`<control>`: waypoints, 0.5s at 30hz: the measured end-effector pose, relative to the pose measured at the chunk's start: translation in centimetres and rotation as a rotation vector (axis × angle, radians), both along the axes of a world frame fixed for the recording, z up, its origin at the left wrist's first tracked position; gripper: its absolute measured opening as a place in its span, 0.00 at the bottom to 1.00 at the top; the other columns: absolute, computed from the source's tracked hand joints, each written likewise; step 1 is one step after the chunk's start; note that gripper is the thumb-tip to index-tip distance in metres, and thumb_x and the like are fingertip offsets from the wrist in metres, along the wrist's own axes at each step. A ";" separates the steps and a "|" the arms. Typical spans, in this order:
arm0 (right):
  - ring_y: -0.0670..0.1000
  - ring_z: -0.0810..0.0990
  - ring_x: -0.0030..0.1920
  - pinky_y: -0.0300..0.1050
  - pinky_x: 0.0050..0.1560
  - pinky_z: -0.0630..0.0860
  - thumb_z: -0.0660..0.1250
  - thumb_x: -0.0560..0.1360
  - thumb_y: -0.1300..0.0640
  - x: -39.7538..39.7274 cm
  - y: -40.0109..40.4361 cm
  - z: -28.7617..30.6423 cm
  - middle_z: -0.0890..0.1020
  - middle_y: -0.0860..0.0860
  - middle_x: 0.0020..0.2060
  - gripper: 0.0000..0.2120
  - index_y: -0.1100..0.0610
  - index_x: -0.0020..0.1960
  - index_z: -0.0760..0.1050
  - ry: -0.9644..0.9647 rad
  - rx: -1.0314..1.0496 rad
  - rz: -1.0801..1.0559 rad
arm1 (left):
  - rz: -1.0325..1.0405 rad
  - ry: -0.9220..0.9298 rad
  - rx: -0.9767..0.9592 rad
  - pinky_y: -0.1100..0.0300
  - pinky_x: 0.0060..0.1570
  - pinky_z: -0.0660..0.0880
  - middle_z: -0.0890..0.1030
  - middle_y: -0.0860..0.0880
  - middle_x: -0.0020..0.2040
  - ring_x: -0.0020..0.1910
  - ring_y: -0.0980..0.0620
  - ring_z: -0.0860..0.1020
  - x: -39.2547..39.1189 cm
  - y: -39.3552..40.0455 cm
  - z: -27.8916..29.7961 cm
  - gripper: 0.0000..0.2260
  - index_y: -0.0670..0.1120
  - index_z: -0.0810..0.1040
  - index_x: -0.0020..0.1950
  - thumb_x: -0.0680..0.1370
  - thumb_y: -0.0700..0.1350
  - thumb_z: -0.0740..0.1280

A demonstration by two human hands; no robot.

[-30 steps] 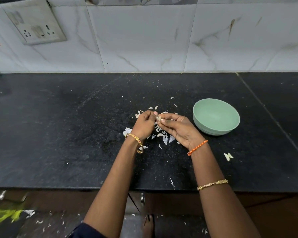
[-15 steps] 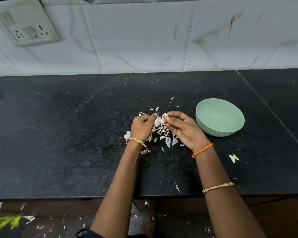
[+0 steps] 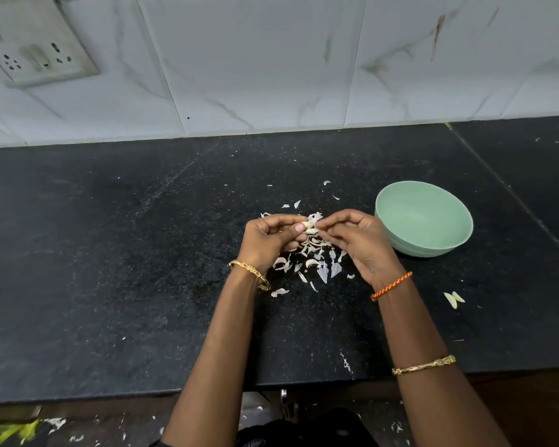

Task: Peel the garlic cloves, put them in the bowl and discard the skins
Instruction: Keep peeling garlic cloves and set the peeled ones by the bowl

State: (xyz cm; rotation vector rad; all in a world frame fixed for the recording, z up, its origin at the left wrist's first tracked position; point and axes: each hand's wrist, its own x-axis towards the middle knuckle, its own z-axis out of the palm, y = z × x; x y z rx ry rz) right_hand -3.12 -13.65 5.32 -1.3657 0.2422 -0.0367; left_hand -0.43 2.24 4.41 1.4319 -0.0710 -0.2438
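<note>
A small pale garlic clove (image 3: 309, 226) is held between both hands above the black counter. My left hand (image 3: 268, 240) pinches it with thumb and curled fingers. My right hand (image 3: 355, 241) pinches its other end with its fingertips. Directly under the hands lies a heap of white garlic skins (image 3: 317, 262). The pale green bowl (image 3: 433, 243) stands just right of my right hand; its visible inside looks bare.
A stray pair of skin pieces (image 3: 453, 299) lies on the black counter (image 3: 110, 269) at the right, near its front edge. A tiled wall with a socket plate (image 3: 36, 56) runs behind. More scraps lie on the floor below the counter edge.
The two hands stay together on the clove, with the fingers shifting slightly around it. The camera has tilted a little, so the counter and bowl sit lower and further right in view.
</note>
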 end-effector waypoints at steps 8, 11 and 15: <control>0.50 0.84 0.46 0.40 0.49 0.81 0.71 0.72 0.68 0.0 -0.3 -0.4 0.84 0.57 0.45 0.10 0.62 0.52 0.81 0.002 -0.048 0.150 | -0.021 0.010 0.013 0.71 0.33 0.76 0.84 0.51 0.33 0.33 0.59 0.81 0.7 0.1 0.2 0.07 0.42 0.82 0.46 0.74 0.32 0.68; 0.49 0.84 0.41 0.39 0.45 0.82 0.70 0.71 0.70 0.1 0.1 -0.6 0.85 0.56 0.40 0.09 0.62 0.50 0.80 -0.014 -0.012 0.097 | -0.040 -0.023 0.058 0.70 0.35 0.77 0.84 0.50 0.34 0.35 0.58 0.82 0.5 0.1 0.0 0.07 0.42 0.82 0.46 0.73 0.32 0.69; 0.49 0.84 0.41 0.40 0.43 0.82 0.70 0.71 0.69 0.3 0.0 -0.5 0.85 0.57 0.41 0.07 0.61 0.48 0.81 0.016 -0.038 0.087 | -0.005 -0.157 0.257 0.66 0.36 0.78 0.84 0.44 0.39 0.37 0.53 0.82 0.1 -0.2 -0.3 0.05 0.40 0.83 0.48 0.74 0.34 0.70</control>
